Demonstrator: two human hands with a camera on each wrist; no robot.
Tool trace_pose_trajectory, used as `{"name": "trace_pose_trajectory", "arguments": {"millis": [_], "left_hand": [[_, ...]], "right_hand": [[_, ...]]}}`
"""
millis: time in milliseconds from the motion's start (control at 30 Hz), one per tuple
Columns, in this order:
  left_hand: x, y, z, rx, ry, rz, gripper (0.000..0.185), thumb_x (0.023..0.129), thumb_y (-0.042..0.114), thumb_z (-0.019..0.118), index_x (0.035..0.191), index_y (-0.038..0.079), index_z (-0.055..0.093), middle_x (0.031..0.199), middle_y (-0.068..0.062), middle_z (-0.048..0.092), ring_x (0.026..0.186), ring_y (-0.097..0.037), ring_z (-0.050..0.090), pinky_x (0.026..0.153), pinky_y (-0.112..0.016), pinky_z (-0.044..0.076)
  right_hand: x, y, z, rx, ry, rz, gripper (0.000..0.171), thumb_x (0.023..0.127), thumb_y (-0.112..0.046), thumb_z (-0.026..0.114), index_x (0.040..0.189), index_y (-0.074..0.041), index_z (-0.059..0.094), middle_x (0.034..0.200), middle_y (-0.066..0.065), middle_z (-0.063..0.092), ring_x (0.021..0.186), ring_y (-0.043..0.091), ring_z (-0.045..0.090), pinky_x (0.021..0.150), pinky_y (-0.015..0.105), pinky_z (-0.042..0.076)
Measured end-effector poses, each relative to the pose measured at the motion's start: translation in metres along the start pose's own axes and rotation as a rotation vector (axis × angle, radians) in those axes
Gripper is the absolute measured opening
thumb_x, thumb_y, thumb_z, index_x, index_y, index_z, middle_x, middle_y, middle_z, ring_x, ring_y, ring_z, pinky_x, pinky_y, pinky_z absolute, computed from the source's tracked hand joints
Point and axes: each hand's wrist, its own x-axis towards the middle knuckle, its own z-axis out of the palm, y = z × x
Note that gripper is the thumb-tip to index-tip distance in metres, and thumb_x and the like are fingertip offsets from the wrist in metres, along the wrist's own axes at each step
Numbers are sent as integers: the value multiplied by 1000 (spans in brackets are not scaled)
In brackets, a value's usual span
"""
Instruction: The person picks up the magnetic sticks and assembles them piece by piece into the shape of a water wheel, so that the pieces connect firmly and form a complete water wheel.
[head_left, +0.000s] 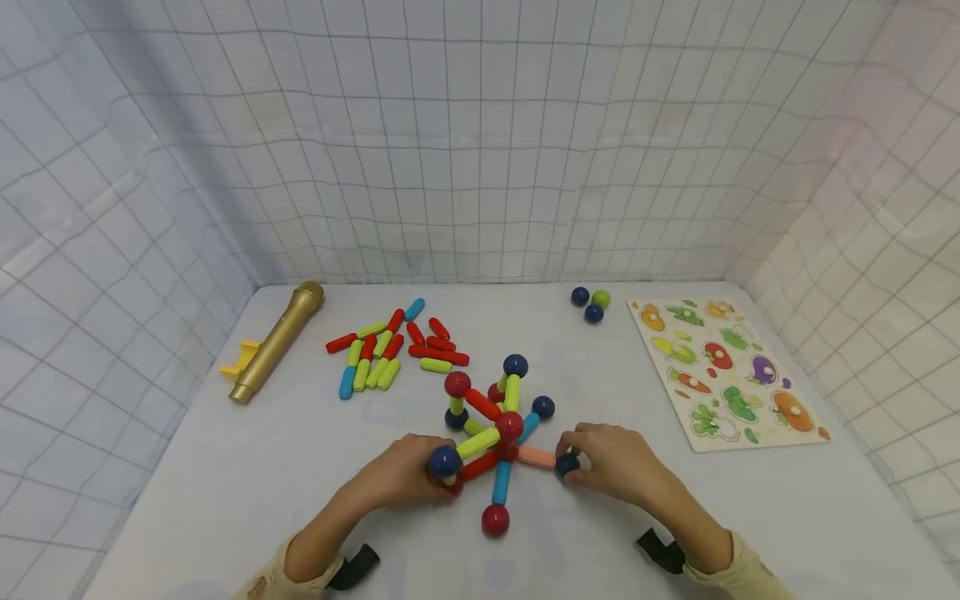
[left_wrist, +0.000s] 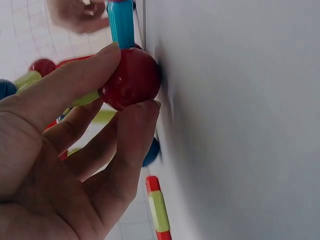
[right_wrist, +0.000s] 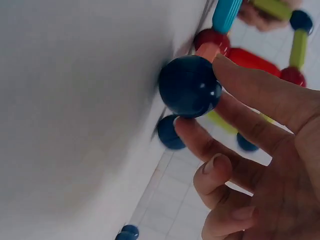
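A structure of balls and magnetic rods stands on the white table, branching out from a red ball near its middle. My left hand pinches a red ball at its lower left between thumb and fingertip, close against the tabletop. Above that ball a dark blue one partly covers the fingers in the head view. On the other side, my right hand pinches a dark blue ball at the end of a salmon rod. A blue rod runs forward to another red ball.
Loose red, yellow-green and blue rods lie behind and left of the structure. A gold microphone rests at far left beside a yellow piece. Several loose balls sit at the back; a vegetable puzzle board lies right.
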Motion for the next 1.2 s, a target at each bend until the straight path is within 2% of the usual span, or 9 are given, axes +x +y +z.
{"name": "trace_pose_trajectory", "arguments": {"millis": [233, 400, 567, 733, 800, 867, 1000, 1100, 1200], "left_hand": [[17, -13, -23, 11, 57, -39, 33, 76, 12, 82, 104, 7, 66, 90, 0, 66, 83, -16, 57, 75, -35, 55], [35, -19, -35, 27, 143, -79, 29, 80, 11, 78, 108, 7, 68, 96, -5, 69, 86, -18, 61, 77, -35, 56], [45, -21, -36, 24, 198, -88, 31, 85, 8, 72, 116, 4, 66, 110, -12, 70, 97, -24, 65, 84, -39, 57], [52, -19, -28, 19, 219, -48, 31, 85, 9, 73, 116, 5, 66, 108, -10, 71, 98, -25, 66, 85, -40, 57], [51, -18, -26, 22, 225, -31, 31, 85, 11, 74, 115, 6, 66, 106, -9, 72, 98, -24, 66, 86, -40, 56], [50, -17, -26, 14, 222, -30, 30, 86, 13, 73, 114, 6, 66, 106, -8, 72, 97, -24, 66, 85, -39, 57], [47, -15, -29, -9, 216, -70, 26, 88, 16, 72, 112, 8, 67, 104, -6, 72, 96, -22, 66, 82, -37, 57], [45, -15, -32, -21, 205, -68, 25, 88, 16, 71, 111, 8, 67, 103, -6, 72, 96, -22, 65, 81, -36, 57], [46, -19, -35, -20, 172, -41, 29, 88, 14, 70, 117, 8, 66, 108, -9, 71, 98, -24, 65, 83, -38, 57]], "right_hand": [[-16, -25, 10, -21, -45, -120, 26, 75, -32, 82, 96, -22, 70, 77, -11, 64, 63, 2, 47, 56, 20, 40], [-9, -40, 19, -28, -13, -150, 26, 78, -35, 80, 98, -22, 68, 73, -12, 63, 55, 2, 44, 50, 17, 37], [-3, -42, 22, -29, 7, -152, 26, 78, -35, 80, 98, -23, 68, 69, -13, 62, 52, 2, 42, 46, 17, 35], [-12, -35, 11, 11, 7, -82, 27, 77, -39, 80, 96, -24, 69, 73, -13, 64, 56, 1, 44, 50, 18, 36], [-16, -33, 2, 12, 100, -55, 27, 77, -41, 80, 93, -24, 69, 73, -12, 66, 57, 1, 46, 51, 18, 36], [-15, -32, -6, -10, 259, -45, 27, 75, -41, 81, 91, -24, 67, 75, -12, 67, 57, 1, 48, 52, 16, 36], [-1, -36, -11, -63, 539, -129, 33, 74, -35, 84, 101, -23, 69, 90, -8, 68, 56, 3, 52, 51, 11, 36], [13, -41, -10, -97, 593, -216, 37, 77, -31, 82, 111, -24, 69, 102, -4, 67, 55, 3, 53, 51, 8, 36], [22, -44, -9, -112, 628, -242, 36, 78, -26, 82, 112, -24, 71, 102, -3, 67, 55, 4, 54, 51, 8, 37]]}}
